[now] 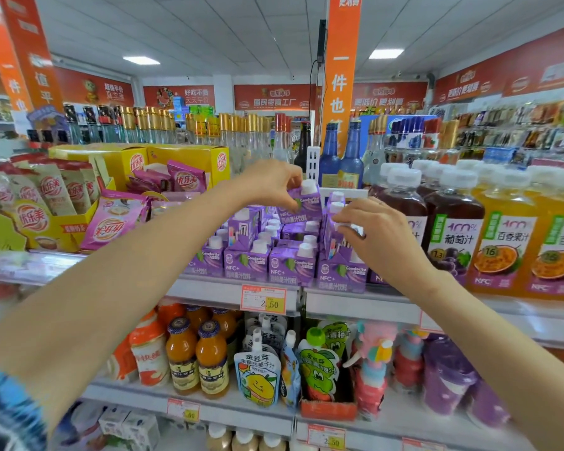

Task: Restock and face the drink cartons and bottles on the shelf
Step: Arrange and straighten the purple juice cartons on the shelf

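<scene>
Several purple drink cartons point(246, 260) with white caps stand in rows on the upper shelf point(235, 289). My left hand point(272, 182) pinches one purple carton point(306, 203) by its top and holds it above the stack. My right hand point(376, 231) grips the top of another purple carton point(334, 229) at the right end of the rows, next to the juice bottles.
Dark grape juice bottles point(453, 232) and orange passion fruit bottles point(505, 242) stand to the right. Yellow display boxes of milk tea packets point(79, 203) fill the left. Glass bottles point(342, 161) line the back. The lower shelf holds juice bottles point(196, 356) and pouches point(258, 375).
</scene>
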A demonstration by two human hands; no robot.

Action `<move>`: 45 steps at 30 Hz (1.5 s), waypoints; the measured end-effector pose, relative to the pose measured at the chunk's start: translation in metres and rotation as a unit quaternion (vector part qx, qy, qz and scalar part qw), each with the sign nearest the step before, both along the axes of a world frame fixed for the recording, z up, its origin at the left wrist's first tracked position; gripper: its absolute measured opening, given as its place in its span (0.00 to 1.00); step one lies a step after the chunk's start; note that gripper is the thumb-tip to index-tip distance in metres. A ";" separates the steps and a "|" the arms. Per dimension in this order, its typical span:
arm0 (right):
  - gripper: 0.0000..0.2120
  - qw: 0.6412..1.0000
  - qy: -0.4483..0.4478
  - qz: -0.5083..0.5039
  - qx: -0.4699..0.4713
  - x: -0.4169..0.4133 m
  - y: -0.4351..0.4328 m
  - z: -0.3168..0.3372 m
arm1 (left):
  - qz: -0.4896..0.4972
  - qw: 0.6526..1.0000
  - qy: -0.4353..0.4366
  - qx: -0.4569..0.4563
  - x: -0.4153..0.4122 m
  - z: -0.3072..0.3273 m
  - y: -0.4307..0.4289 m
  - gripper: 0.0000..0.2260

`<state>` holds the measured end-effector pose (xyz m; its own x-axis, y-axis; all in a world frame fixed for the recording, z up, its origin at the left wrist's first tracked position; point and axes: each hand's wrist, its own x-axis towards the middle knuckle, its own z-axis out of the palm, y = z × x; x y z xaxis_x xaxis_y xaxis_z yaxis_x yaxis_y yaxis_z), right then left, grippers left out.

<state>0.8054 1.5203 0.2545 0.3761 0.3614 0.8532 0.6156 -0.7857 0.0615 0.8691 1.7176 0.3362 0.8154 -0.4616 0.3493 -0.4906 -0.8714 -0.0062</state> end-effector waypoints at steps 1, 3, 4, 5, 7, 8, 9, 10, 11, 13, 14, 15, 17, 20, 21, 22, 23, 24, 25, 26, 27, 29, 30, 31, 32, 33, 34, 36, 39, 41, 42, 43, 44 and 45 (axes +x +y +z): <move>0.07 1.000 0.003 0.002 0.009 0.001 -0.001 0.000 | -0.001 1.000 0.003 0.018 0.005 -0.001 -0.004 0.21; 0.08 1.000 0.006 0.007 0.010 0.002 -0.002 -0.001 | -0.005 0.999 0.011 0.051 0.011 -0.002 -0.011 0.21; 0.08 1.000 0.004 0.009 0.007 0.001 -0.003 -0.001 | -0.006 0.998 0.016 0.066 0.014 -0.003 -0.013 0.21; 0.09 1.000 0.003 0.011 0.003 0.000 -0.003 -0.001 | -0.006 0.997 0.021 0.079 0.017 -0.004 -0.014 0.21; 0.09 1.000 0.006 0.016 0.001 -0.001 -0.003 0.000 | -0.001 0.994 0.034 0.105 0.021 -0.005 -0.016 0.21; 0.08 1.000 0.009 0.016 0.002 -0.001 -0.003 0.000 | 0.001 0.992 0.040 0.119 0.023 -0.006 -0.017 0.21; 0.08 1.000 0.010 0.016 0.002 -0.001 -0.002 0.001 | 0.004 0.990 0.047 0.133 0.024 -0.007 -0.017 0.20; 0.08 1.000 0.011 0.017 0.003 -0.001 -0.001 0.002 | 0.005 0.988 0.052 0.145 0.025 -0.008 -0.018 0.20; 0.08 1.000 0.013 0.017 0.004 -0.001 -0.001 0.002 | 0.006 0.987 0.060 0.151 0.026 -0.009 -0.018 0.20; 0.08 1.000 0.016 0.019 0.005 -0.001 0.000 0.001 | 0.002 0.985 0.072 0.155 0.029 -0.010 -0.019 0.20; 0.08 1.000 0.016 0.018 0.006 -0.001 0.000 0.001 | -0.001 0.985 0.071 0.160 0.030 -0.010 -0.020 0.20; 0.08 1.000 0.015 0.017 0.005 -0.001 0.000 0.001 | -0.004 0.984 0.070 0.164 0.031 -0.011 -0.021 0.21; 0.08 1.000 0.012 0.015 0.005 -0.001 0.000 0.001 | -0.007 0.983 0.077 0.167 0.033 -0.011 -0.022 0.21; 0.08 1.000 0.008 0.016 0.003 0.000 0.000 0.002 | -0.010 0.983 0.100 0.155 0.037 -0.014 -0.021 0.18; 0.08 1.000 0.009 0.016 0.004 -0.001 0.000 0.002 | -0.016 0.981 0.116 0.152 0.039 -0.015 -0.019 0.16; 0.08 1.000 0.008 0.017 0.004 -0.001 0.000 0.002 | -0.022 0.979 0.136 0.149 0.041 -0.016 -0.018 0.15; 0.08 1.000 0.007 0.018 0.005 -0.001 0.000 0.002 | -0.025 0.976 0.158 0.144 0.041 -0.017 -0.017 0.13; 0.08 1.000 0.005 0.019 0.005 -0.001 0.000 0.002 | -0.022 0.974 0.177 0.139 0.041 -0.017 -0.017 0.14; 0.08 1.000 0.004 0.019 0.005 -0.001 0.000 0.002 | -0.015 0.972 0.190 0.136 0.041 -0.017 -0.017 0.16; 0.08 1.000 0.003 0.020 0.004 -0.001 0.000 0.002 | -0.010 0.971 0.199 0.134 0.041 -0.016 -0.018 0.18; 0.08 1.000 0.002 0.019 0.005 -0.001 0.000 0.002 | -0.007 0.968 0.210 0.136 0.041 -0.014 -0.019 0.18; 0.08 1.000 0.002 0.018 0.005 -0.001 0.000 0.001 | -0.007 0.960 0.242 0.142 0.042 -0.011 -0.020 0.15; 0.08 1.000 0.002 0.018 0.006 -0.001 0.000 0.001 | -0.007 0.957 0.253 0.141 0.044 -0.010 -0.021 0.12; 0.09 1.000 0.002 0.019 0.005 -0.001 0.000 0.001 | -0.008 0.958 0.253 0.132 0.046 -0.010 -0.021 0.11; 0.09 1.000 0.002 0.019 0.004 -0.002 0.000 0.001 | -0.010 0.964 0.242 0.111 0.049 -0.011 -0.022 0.10; 0.09 1.000 0.001 0.018 0.003 -0.002 0.000 0.001 | -0.011 0.972 0.221 0.082 0.053 -0.013 -0.023 0.10; 0.09 1.000 0.001 0.016 0.001 -0.002 0.000 0.002 | -0.013 0.979 0.197 0.053 0.056 -0.015 -0.025 0.10; 0.09 1.000 0.004 0.016 0.001 -0.003 0.001 0.002 | -0.010 0.986 0.166 0.020 0.062 -0.022 -0.030 0.10; 0.08 1.000 0.012 0.017 0.003 -0.002 0.001 0.003 | 0.002 0.982 0.189 0.027 0.068 -0.033 -0.038 0.11; 0.09 1.000 0.017 0.014 0.002 -0.002 0.001 0.003 | 0.007 0.980 0.194 0.032 0.073 -0.039 -0.040 0.12; 0.09 1.000 0.018 0.013 0.001 -0.002 0.001 0.003 | 0.006 0.981 0.190 0.028 0.075 -0.040 -0.041 0.12; 0.09 1.000 0.019 0.013 0.002 -0.002 0.001 0.003 | 0.006 0.982 0.187 0.024 0.075 -0.040 -0.041 0.11; 0.09 1.000 0.018 0.014 0.002 -0.002 0.001 0.003 | 0.004 0.982 0.188 0.021 0.075 -0.039 -0.040 0.11; 0.09 1.000 0.017 0.015 0.002 -0.002 0.001 0.003 | 0.002 0.982 0.190 0.018 0.074 -0.038 -0.040 0.10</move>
<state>0.8032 1.5216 0.2575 0.3935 0.3690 0.8420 0.6399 -0.7675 0.0373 0.9433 1.6776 0.2982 0.8851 -0.4653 0.0035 -0.4609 -0.8755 0.1449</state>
